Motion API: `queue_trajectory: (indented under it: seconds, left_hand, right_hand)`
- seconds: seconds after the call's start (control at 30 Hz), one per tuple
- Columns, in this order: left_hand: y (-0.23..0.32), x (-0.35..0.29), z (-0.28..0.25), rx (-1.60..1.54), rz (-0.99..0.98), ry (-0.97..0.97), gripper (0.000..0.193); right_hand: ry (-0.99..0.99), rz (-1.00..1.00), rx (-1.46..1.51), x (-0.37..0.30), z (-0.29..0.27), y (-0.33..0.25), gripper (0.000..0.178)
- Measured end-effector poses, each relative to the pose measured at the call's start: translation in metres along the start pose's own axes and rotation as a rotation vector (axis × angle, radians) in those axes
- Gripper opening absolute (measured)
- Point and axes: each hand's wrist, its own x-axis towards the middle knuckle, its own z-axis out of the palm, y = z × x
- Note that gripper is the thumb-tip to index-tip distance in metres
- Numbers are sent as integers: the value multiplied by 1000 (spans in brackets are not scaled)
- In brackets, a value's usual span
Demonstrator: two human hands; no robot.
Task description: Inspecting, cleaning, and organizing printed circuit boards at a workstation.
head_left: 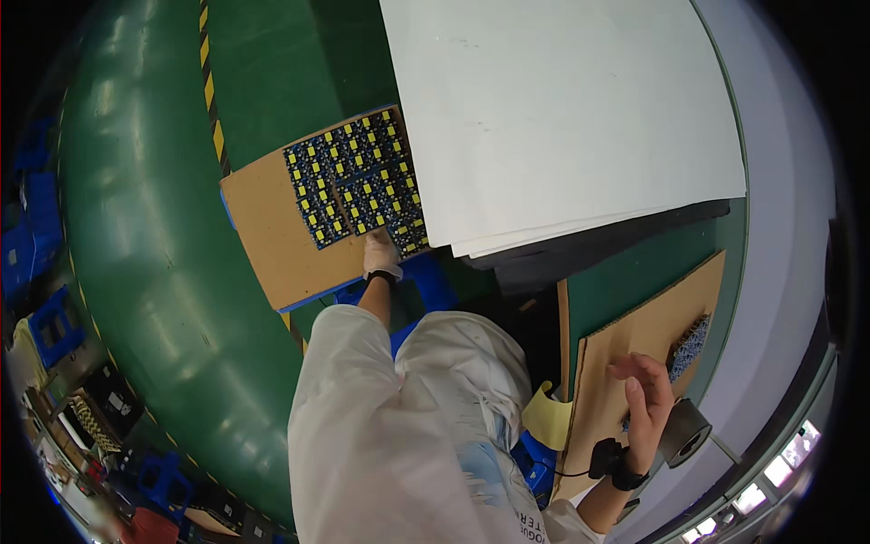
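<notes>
My left hand, in a thin pale glove, reaches to the near edge of a group of dark circuit board panels dotted with yellow squares. Its fingers are closed at the edge of one panel, though the fingertips are partly hidden. The panels lie in blocks side by side on a brown cardboard sheet. My right hand, bare, hangs at the lower right with its fingers loosely curved and the thumb apart, holding nothing. Below it is another cardboard sheet, with a blue-grey stack of small pieces at its far edge.
Large white sheets cover the surface to the right of the panels, with dark cloth under their near edge. A blue stool shows beneath the cardboard. Yellow paper and a grey cylinder sit near my right arm.
</notes>
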Motion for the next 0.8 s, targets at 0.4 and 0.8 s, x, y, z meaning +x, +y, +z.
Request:
queue_trajectory:
  seconds: [0.4,0.8]
  left_hand:
    - [14,-21,-77,102,-11,-107,48]
    - [66,9,-22,-1195,-581,-8,44]
  right_hand:
    - [43,-89,24,-15,-14,25,25]
    - [120,21,63,-9,-26,41,25]
